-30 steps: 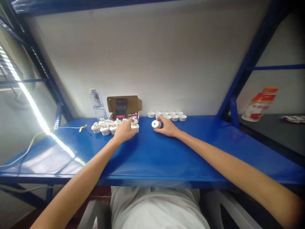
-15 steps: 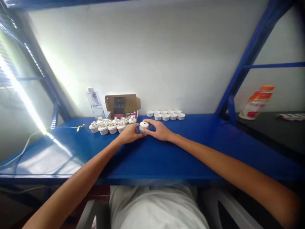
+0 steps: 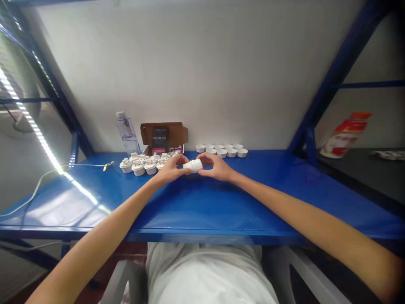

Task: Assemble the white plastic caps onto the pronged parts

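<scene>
**Both hands on one white part**

The left hand point(image 3: 171, 169) and right hand point(image 3: 218, 167) meet over the desk point(image 3: 221, 202), fingers pinched on a small white part point(image 3: 193, 165) held between them — just above the surface, not resting on it. Its long axis lies roughly sideways, one end toward each hand, so neither is nearer. Left of the part sits a cluster of white fittings point(image 3: 142, 164); behind and right of it, a row of caps point(image 3: 221, 150). A box point(image 3: 163, 136) and bottle point(image 3: 125, 131) stand behind the fittings.
</scene>
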`<state>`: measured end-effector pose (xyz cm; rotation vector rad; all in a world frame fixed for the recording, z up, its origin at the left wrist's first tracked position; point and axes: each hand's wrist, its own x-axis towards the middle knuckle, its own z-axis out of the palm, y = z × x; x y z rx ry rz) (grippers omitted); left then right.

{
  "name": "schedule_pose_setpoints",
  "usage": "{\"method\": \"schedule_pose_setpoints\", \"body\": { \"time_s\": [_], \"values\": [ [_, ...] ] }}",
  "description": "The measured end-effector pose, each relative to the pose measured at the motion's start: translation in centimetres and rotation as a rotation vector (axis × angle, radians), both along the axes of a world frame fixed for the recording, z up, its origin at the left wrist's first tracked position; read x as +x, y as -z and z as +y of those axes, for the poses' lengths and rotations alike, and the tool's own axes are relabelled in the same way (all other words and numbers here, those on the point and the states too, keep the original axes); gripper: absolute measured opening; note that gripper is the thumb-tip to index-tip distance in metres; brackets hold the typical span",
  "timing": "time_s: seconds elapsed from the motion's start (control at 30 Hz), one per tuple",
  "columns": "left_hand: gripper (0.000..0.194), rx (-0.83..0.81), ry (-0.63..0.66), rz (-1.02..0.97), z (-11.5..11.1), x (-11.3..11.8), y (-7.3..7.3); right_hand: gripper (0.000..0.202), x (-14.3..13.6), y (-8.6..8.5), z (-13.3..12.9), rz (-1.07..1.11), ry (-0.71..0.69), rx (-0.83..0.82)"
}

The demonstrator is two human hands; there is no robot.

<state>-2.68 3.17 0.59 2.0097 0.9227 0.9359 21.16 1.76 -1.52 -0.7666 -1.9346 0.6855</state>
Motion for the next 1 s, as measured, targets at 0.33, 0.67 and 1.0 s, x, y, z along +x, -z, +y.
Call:
{"method": "schedule_pose_setpoints", "body": {
  "time_s": [0.33, 0.67, 1.0],
  "values": [
    [0.039, -0.170, -0.003, -0.179, -1.1, 0.1, -1.3, 0.046, -1.0, 0.0, -0.8, 0.075, 0.005, -0.002],
    [0.050, -0.251, 0.046, -0.311, -0.8, -0.3, -1.4, 0.047, -1.3, 0.3, -0.4, 0.215, 0.036, -0.059],
    [0.044, -0.245, 0.031, -0.294, -1.0, 0.0, -1.8, 0.044, -1.2, -0.2, -1.1, 0.100, 0.076, 0.092]
  ]
}}
